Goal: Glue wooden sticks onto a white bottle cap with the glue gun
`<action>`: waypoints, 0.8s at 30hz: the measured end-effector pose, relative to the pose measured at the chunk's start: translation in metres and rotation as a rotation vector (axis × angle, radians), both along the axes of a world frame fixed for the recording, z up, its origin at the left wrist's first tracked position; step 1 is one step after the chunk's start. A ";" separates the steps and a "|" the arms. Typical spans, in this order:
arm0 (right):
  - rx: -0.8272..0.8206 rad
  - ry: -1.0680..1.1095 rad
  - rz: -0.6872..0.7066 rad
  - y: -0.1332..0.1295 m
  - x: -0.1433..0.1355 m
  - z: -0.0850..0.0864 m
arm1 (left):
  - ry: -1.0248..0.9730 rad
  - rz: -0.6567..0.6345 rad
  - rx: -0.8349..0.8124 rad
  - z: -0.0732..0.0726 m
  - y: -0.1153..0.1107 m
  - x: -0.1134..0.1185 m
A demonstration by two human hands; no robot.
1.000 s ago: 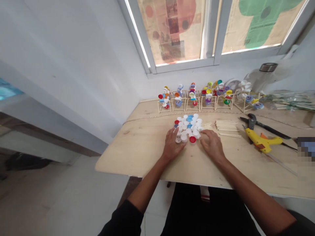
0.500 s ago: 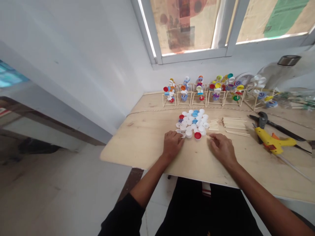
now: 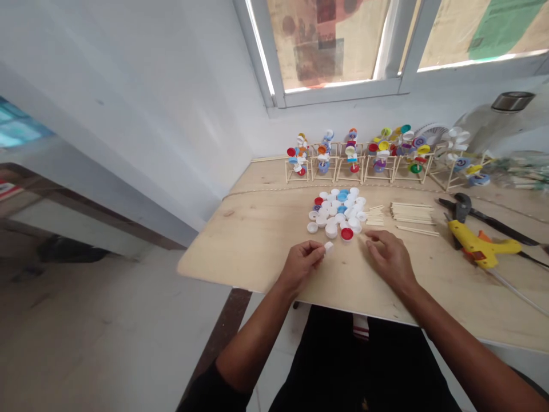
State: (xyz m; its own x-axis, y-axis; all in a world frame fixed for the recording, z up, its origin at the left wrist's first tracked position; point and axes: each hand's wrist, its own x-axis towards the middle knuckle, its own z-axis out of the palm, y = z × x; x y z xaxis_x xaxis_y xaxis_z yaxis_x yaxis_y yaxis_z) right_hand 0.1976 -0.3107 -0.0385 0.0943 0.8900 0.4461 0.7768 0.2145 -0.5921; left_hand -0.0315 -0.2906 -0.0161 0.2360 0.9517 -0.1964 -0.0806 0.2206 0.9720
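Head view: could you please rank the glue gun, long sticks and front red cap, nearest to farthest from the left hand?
1. Front red cap, forward-right of the left hand.
2. Long sticks, farther right.
3. Glue gun, farthest right.

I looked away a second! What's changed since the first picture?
The left hand has pinched a small white plastic cap and drawn it out of the cluster of white, blue and red plastic caps, towards the person. The right hand eased back too. The yellow plastic glue gun stayed put.
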 end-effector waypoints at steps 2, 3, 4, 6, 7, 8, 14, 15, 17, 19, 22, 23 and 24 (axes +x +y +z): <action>0.010 0.026 0.113 -0.006 -0.007 0.008 | -0.200 -0.034 -0.169 0.003 -0.005 0.005; 0.012 0.033 0.171 -0.010 -0.011 0.012 | -0.273 -0.047 -0.229 0.004 -0.007 0.007; 0.013 0.033 0.220 -0.013 -0.015 0.016 | -0.331 -0.057 -0.275 0.005 -0.009 0.009; 0.020 0.020 0.284 -0.019 -0.024 0.022 | -0.419 -0.074 -0.337 0.005 -0.011 0.014; 0.026 0.010 0.304 -0.021 -0.027 0.024 | -0.453 -0.084 -0.359 0.004 -0.012 0.016; 0.033 0.000 0.316 -0.023 -0.030 0.025 | -0.479 -0.094 -0.375 0.004 -0.013 0.017; 0.096 -0.047 0.338 -0.020 -0.037 0.022 | -0.545 -0.137 -0.413 0.004 -0.015 0.027; 0.114 -0.056 0.335 -0.019 -0.037 0.020 | -0.544 -0.137 -0.416 0.003 -0.015 0.027; 0.153 -0.087 0.324 -0.018 -0.038 0.018 | -0.518 -0.130 -0.405 0.003 -0.015 0.028; 0.179 -0.128 0.306 -0.016 -0.038 0.016 | -0.434 -0.106 -0.353 0.003 -0.012 0.025; 0.187 -0.175 0.263 -0.014 -0.037 0.013 | -0.224 -0.027 -0.183 0.005 -0.006 0.017; 0.182 -0.190 0.250 -0.013 -0.037 0.012 | -0.146 -0.001 -0.113 0.005 -0.002 0.014; 0.175 -0.208 0.238 -0.012 -0.037 0.011 | -0.065 0.016 -0.040 0.005 0.001 0.010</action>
State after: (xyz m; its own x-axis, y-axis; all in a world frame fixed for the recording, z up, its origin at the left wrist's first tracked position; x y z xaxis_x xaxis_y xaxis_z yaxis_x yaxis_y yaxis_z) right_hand 0.1608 -0.3226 -0.0274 -0.2154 0.7846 0.5814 0.7929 0.4880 -0.3648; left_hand -0.0211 -0.2896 -0.0110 0.2345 0.9472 -0.2187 -0.1469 0.2569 0.9552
